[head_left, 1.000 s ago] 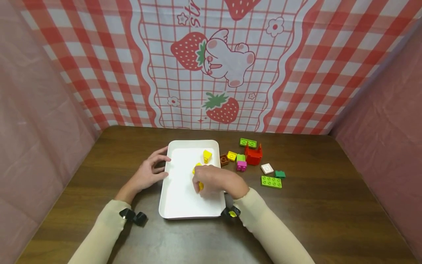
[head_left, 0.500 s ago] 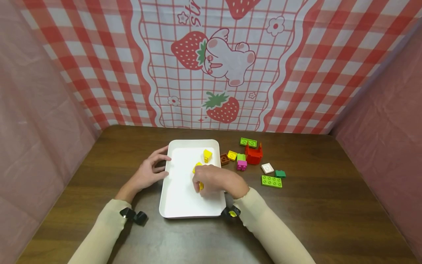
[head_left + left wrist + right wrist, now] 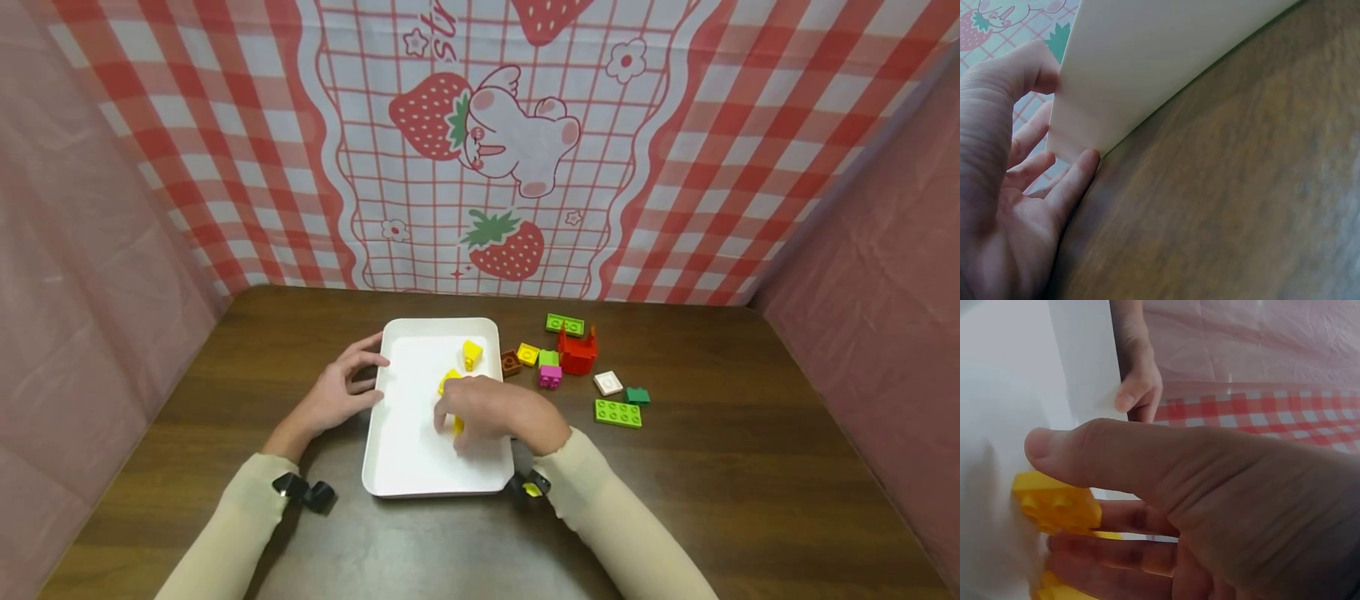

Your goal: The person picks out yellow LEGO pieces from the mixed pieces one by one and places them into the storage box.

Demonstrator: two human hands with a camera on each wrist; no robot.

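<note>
My left hand (image 3: 339,392) rests at the left side of a white tray (image 3: 372,467), fingertips on its wall and rim. In the left wrist view, the fingers (image 3: 1072,184) lie against the tray's outer wall. Over the tray's right half, my right hand (image 3: 483,410) has thumb and fingers spread around a yellow toy brick (image 3: 1057,503). That brick stands on the tray floor with studs showing, and the thumb (image 3: 1079,453) is a little off it. Two more yellow bricks lie in the tray: one (image 3: 450,380) beside the right hand, another (image 3: 472,354) farther back.
Right of the tray lie loose bricks: brown (image 3: 511,362), small yellow (image 3: 528,354), magenta (image 3: 551,377), white (image 3: 608,383), dark green (image 3: 637,396) and two light green plates (image 3: 618,413). A red piece (image 3: 577,350) stands among them. Patterned cloth (image 3: 495,150) hangs behind the table.
My right thumb and fingers have spread apart around the yellow brick, which shows more between them. The left hand and the tray stay in place.
</note>
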